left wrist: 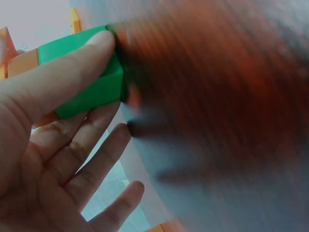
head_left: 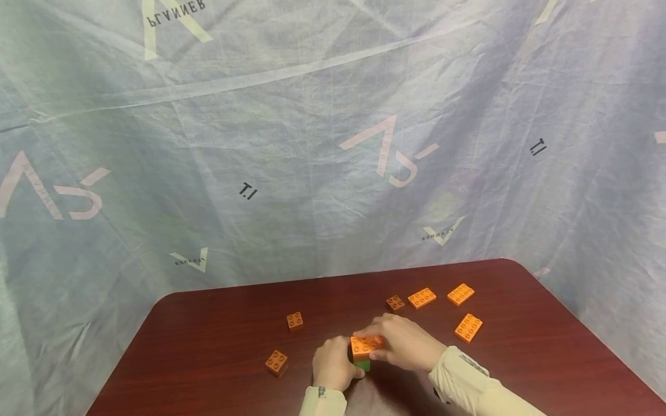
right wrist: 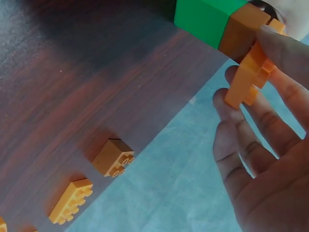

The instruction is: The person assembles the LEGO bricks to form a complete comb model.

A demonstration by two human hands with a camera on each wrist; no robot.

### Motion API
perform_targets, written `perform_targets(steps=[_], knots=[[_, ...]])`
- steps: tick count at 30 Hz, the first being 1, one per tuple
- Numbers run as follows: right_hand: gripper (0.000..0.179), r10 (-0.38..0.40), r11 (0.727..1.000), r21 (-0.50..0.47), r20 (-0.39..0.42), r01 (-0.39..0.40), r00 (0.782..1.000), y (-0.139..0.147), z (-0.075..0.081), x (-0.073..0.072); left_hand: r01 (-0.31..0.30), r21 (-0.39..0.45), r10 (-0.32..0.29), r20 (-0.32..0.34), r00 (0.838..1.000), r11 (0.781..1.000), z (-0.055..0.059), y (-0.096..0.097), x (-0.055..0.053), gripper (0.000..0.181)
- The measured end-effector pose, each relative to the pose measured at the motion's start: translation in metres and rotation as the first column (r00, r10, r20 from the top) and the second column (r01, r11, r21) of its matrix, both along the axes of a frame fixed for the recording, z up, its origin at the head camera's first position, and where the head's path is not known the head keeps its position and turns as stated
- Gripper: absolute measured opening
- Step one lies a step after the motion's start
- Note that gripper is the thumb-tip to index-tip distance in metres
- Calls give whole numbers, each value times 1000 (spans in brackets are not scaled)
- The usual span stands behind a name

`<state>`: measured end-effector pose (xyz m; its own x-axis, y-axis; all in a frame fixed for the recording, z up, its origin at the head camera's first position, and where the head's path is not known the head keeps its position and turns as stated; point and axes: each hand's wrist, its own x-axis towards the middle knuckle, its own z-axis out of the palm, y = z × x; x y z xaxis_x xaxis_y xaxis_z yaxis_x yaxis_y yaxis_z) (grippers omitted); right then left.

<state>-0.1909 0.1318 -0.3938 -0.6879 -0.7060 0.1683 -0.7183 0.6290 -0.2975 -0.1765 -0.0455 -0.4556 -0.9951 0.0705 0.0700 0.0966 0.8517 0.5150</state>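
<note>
Head view: your stack (head_left: 361,352) stood lower centre, bright green block (head_left: 362,366) under brown block (head_left: 360,357) under studded orange plate (head_left: 360,345). Left wrist: your left hand (left wrist: 48,169) pinched the green block, upper left. Right wrist: your right hand (right wrist: 277,174) gripped the overhanging orange plate, upper right

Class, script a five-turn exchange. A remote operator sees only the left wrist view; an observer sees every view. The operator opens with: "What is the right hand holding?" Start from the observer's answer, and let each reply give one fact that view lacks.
Observer: The right hand grips a flat orange brick that juts past the side of the brown block beneath it.
Operator: Are any others like it loose?
Observer: Three more orange bricks lie on the table, toward the person's right.
Operator: And on the other side?
Observer: Two small four-stud blocks lie apart, left of the left hand.
</note>
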Motion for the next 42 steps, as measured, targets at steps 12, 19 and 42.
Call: perform_targets(steps=[12, 19, 42], knots=[[40, -63, 998, 20, 87, 62, 994, -8, 8, -3, 0, 31, 0, 9, 1000, 1000, 1, -1, 2, 49], [40, -103, 993, 58, 85, 98, 991, -12, 11, -1, -8, 22, 8, 11, 1000, 1000, 2, -2, 0, 50], [35, -72, 975, -204, 92, 90, 993, -9, -26, -5, 18, 27, -18, -2, 1000, 999, -2, -3, 0, 44]])
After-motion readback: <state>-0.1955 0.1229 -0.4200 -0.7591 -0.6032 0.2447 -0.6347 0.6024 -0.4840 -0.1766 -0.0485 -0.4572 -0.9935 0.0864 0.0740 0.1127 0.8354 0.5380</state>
